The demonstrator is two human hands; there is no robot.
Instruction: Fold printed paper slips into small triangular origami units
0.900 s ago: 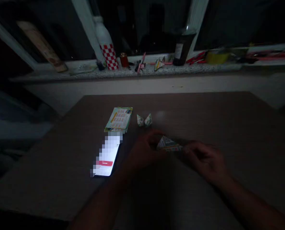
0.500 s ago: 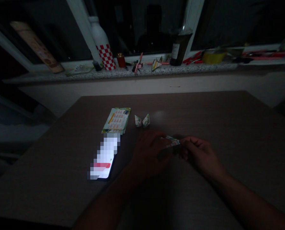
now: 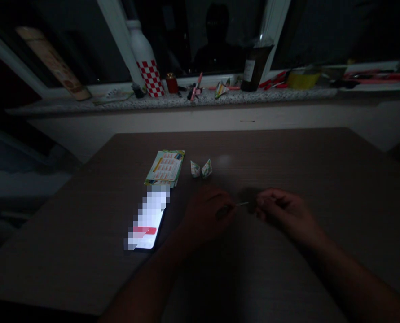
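Between the thumb and fingers of my left hand (image 3: 211, 211) is a small strip of folded printed paper (image 3: 243, 204), seen almost edge-on. To the right of it, my right hand (image 3: 280, 208) has its fingers curled and thumb pressed in. A narrow gap separates those fingertips from the paper, and nothing shows in them. Just beyond my left hand stand two small folded paper pieces (image 3: 201, 169), pointed at the top. A stack of printed calendar cards (image 3: 166, 166) lies to their left. In the dim light the paper's folds are hard to make out.
A lit phone (image 3: 149, 220) lies left of my left forearm on the wooden table (image 3: 321, 166). Along the granite windowsill (image 3: 173, 102) stand a checkered bottle (image 3: 147, 63), a small red jar (image 3: 171, 83), a dark cup (image 3: 253, 67), pens and a yellow tape roll (image 3: 301, 80).
My right hand has let go of the paper and moved slightly right. The paper, now in my left hand alone, has turned nearly edge-on. The view has shifted slightly.
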